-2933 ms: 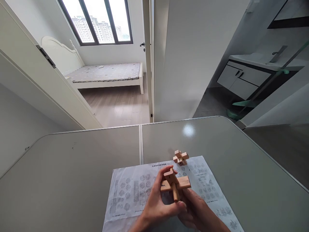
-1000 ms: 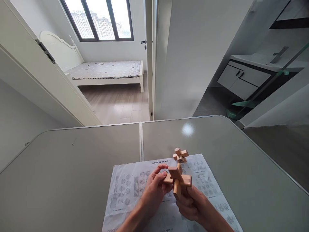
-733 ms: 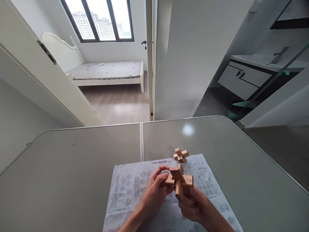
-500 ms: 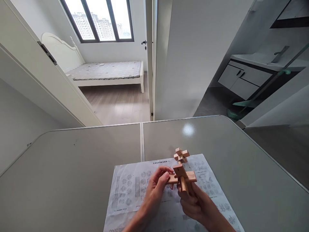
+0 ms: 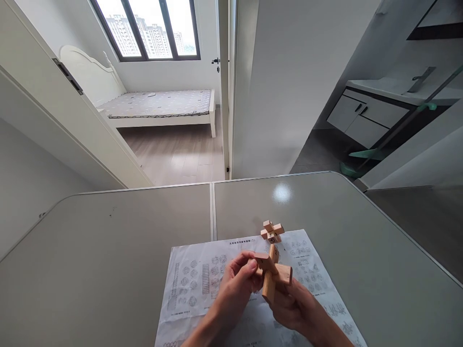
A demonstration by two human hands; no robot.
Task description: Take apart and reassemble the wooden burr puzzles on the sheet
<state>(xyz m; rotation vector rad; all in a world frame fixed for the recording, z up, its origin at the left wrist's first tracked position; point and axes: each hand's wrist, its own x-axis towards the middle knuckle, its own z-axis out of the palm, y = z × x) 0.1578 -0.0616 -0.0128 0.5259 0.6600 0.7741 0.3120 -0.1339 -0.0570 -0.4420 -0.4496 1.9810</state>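
Note:
Both hands grip an interlocking wooden puzzle of crossed light-wood bars, held above a printed sheet. My left hand pinches the puzzle's left side between thumb and fingers. From below and the right, my right hand is closed around it; some of its fingers are hidden behind the wood. A smaller assembled wooden cross puzzle stands just beyond, at the sheet's far edge. The creased paper sheet carries rows of small printed diagrams and lies under both hands.
A grey table with a pale rim and a centre seam spreads around the sheet. Past its far edge are a doorway with a bed, a white wall, and a sink cabinet at right.
The held puzzle has been turned and tilted in the hands, so its front bar now points lower and left. The small puzzle and the sheet stay in place.

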